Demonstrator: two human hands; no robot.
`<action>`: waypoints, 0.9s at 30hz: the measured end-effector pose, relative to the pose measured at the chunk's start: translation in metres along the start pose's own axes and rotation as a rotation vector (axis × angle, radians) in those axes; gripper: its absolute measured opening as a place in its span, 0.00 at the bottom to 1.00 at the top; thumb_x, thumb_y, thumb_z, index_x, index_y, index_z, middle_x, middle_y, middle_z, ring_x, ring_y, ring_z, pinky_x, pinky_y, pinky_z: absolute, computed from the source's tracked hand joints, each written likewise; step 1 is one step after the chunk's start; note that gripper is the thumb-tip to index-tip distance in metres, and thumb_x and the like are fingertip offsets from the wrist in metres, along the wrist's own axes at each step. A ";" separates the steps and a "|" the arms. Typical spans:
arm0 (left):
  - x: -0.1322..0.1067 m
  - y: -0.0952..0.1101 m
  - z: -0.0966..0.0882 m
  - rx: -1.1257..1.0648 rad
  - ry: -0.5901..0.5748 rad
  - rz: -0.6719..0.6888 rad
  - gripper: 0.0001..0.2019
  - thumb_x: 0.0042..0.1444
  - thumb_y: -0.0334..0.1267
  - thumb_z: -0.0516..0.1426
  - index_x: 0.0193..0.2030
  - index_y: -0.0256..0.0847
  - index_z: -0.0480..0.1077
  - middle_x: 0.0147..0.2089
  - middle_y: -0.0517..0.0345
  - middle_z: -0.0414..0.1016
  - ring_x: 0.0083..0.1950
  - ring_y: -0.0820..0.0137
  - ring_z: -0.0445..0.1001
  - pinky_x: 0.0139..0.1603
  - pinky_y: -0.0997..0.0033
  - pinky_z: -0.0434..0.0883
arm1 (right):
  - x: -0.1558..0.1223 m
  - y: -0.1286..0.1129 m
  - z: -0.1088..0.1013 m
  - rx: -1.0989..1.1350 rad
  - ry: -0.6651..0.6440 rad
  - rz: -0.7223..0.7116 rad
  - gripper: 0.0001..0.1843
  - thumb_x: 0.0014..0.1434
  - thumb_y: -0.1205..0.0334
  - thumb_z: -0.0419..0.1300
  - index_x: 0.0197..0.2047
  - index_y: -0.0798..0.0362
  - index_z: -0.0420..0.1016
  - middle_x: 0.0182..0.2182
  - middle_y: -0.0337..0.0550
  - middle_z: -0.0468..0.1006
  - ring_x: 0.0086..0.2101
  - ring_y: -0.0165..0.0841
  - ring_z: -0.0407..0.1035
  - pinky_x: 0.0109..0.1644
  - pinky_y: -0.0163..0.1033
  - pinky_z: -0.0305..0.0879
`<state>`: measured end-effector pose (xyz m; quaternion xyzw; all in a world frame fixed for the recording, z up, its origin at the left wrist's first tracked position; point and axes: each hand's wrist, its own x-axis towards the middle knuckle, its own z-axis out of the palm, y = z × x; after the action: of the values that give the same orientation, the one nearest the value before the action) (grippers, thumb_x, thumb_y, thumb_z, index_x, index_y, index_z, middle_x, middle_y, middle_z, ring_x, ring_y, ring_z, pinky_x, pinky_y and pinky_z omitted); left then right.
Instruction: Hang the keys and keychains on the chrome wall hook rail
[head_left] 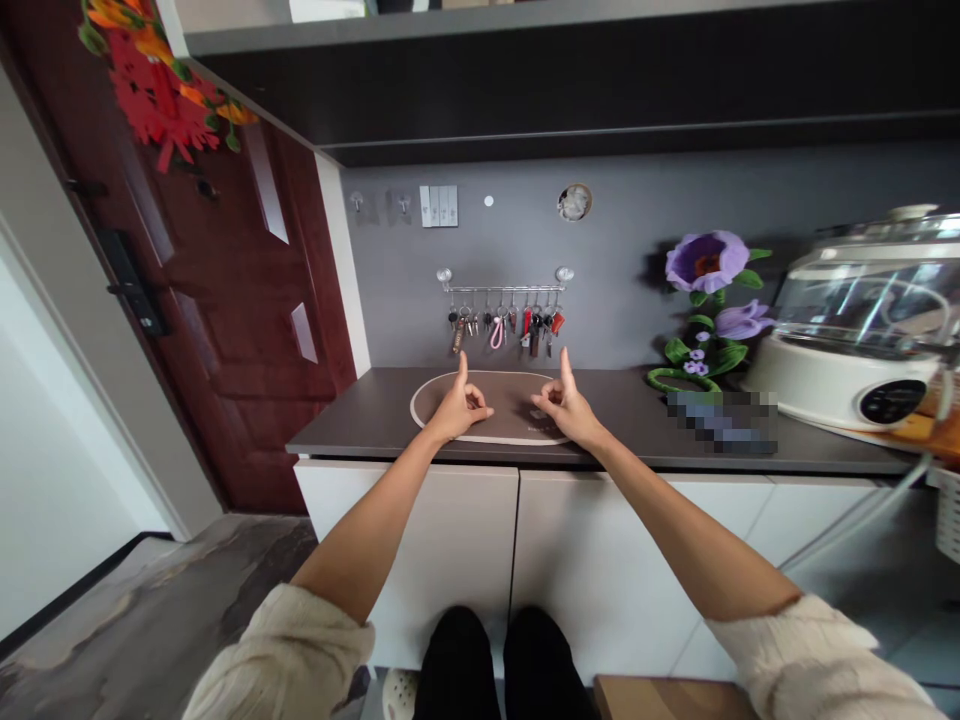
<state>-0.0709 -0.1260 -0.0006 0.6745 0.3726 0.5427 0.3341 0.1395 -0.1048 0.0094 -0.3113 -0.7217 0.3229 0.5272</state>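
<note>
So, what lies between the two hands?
In the head view, only bare oval mat shows between the left hand and the right hand.

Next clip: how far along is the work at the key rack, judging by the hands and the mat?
Nothing looks done: every key bunch hangs on the wall rack, and the oval mat lies bare. In hand: nothing. The left hand and right hand hover empty over the mat, each with one finger raised. Any handling of the keys is left.

An oval brown mat with a pale rim lies flat on the bench, near its front edge, below the hanging keys.
</note>
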 end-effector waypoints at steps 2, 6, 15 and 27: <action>0.004 -0.001 -0.002 -0.019 0.007 -0.008 0.53 0.39 0.32 0.61 0.62 0.47 0.24 0.28 0.65 0.66 0.28 0.79 0.64 0.35 0.75 0.63 | 0.002 0.001 0.000 -0.018 -0.018 -0.007 0.50 0.45 0.62 0.59 0.63 0.49 0.29 0.22 0.31 0.65 0.23 0.26 0.59 0.32 0.33 0.61; 0.028 -0.002 -0.017 0.013 0.156 -0.051 0.51 0.38 0.37 0.62 0.63 0.45 0.32 0.37 0.56 0.68 0.37 0.73 0.67 0.39 0.72 0.64 | 0.019 0.003 -0.008 -0.050 -0.016 -0.004 0.47 0.45 0.59 0.60 0.63 0.47 0.35 0.25 0.34 0.68 0.25 0.26 0.61 0.35 0.36 0.63; 0.138 -0.028 -0.061 0.105 0.526 -0.180 0.47 0.26 0.44 0.66 0.56 0.37 0.53 0.58 0.41 0.55 0.58 0.60 0.56 0.55 0.65 0.55 | 0.128 0.034 -0.056 -0.115 0.372 0.269 0.52 0.32 0.51 0.67 0.58 0.55 0.49 0.52 0.55 0.60 0.48 0.41 0.59 0.49 0.44 0.60; 0.201 -0.057 -0.004 -0.330 0.543 -0.075 0.40 0.30 0.40 0.66 0.50 0.44 0.50 0.48 0.51 0.67 0.43 0.71 0.70 0.45 0.69 0.66 | 0.195 0.087 0.008 0.109 0.650 0.000 0.53 0.34 0.50 0.65 0.57 0.54 0.40 0.53 0.52 0.60 0.50 0.36 0.58 0.56 0.41 0.52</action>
<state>-0.0562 0.0770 0.0486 0.4277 0.3795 0.7433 0.3473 0.0925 0.1005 0.0476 -0.3694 -0.4974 0.2448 0.7458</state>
